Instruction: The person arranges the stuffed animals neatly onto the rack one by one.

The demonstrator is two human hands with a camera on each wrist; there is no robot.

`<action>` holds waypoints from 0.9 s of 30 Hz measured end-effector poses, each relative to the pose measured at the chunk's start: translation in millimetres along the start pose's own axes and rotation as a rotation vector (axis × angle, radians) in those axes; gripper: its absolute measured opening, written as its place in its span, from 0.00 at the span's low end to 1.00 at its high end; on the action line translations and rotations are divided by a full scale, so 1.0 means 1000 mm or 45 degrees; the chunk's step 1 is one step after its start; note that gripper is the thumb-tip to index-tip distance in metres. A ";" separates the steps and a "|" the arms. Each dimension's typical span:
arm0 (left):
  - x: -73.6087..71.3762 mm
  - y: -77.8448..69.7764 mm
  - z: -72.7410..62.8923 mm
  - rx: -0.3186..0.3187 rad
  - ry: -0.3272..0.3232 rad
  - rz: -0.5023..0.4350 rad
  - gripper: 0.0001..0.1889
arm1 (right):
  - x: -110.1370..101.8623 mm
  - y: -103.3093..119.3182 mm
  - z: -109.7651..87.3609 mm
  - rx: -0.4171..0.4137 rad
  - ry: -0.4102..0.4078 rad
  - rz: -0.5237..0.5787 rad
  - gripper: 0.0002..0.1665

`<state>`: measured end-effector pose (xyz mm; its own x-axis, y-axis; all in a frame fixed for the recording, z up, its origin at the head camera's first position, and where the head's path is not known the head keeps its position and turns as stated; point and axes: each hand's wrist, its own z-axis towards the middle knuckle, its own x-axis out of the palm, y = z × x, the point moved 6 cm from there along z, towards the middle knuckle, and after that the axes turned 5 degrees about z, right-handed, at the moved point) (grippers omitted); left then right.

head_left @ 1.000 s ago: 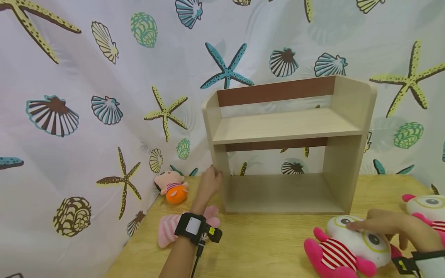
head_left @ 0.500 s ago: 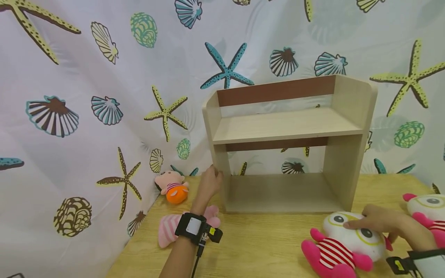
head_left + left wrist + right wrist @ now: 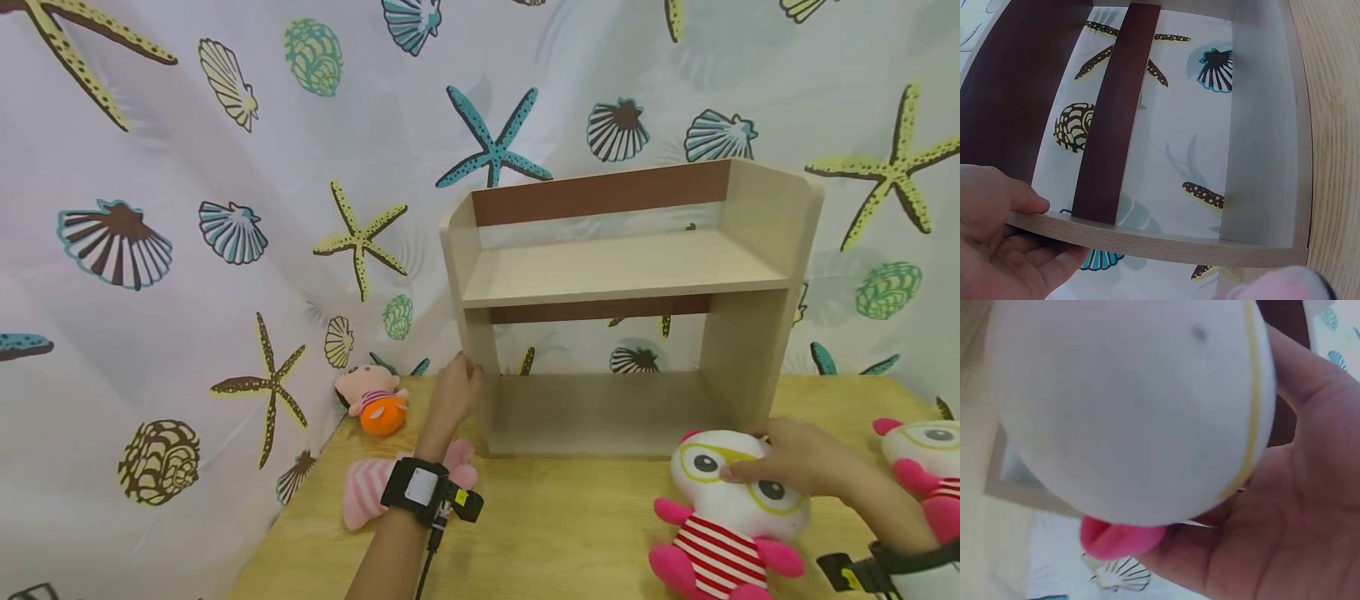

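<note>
Closest in my view is the doll (image 3: 729, 518), legs on the near side and head toward the right end of the shelf (image 3: 622, 267). My right hand (image 3: 798, 460) is nearer, its grip clamped on that head. Farther back, my left hand (image 3: 453, 393) pinches the shelf's left side.

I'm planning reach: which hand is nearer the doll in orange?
Left: the left hand grips the shelf, right of the doll; the right hand holds a plush near the shelf's right end.
</note>
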<state>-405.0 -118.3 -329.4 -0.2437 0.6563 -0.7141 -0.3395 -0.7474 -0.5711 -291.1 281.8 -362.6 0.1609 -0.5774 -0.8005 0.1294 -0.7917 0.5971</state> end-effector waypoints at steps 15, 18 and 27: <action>-0.002 -0.001 -0.003 0.012 -0.025 0.006 0.08 | -0.004 0.067 0.008 -0.246 -0.414 -0.073 0.45; -0.002 0.000 -0.002 0.010 -0.015 0.001 0.09 | -0.006 0.075 0.015 -0.288 -0.446 -0.079 0.45; 0.000 0.000 0.000 -0.006 0.003 0.018 0.09 | -0.001 0.094 0.031 -0.430 -0.494 -0.049 0.40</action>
<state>-405.0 -118.7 -329.5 -0.2465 0.6454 -0.7229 -0.3314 -0.7571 -0.5630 -309.8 201.8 -307.5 -0.2171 -0.6313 -0.7445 0.4471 -0.7423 0.4991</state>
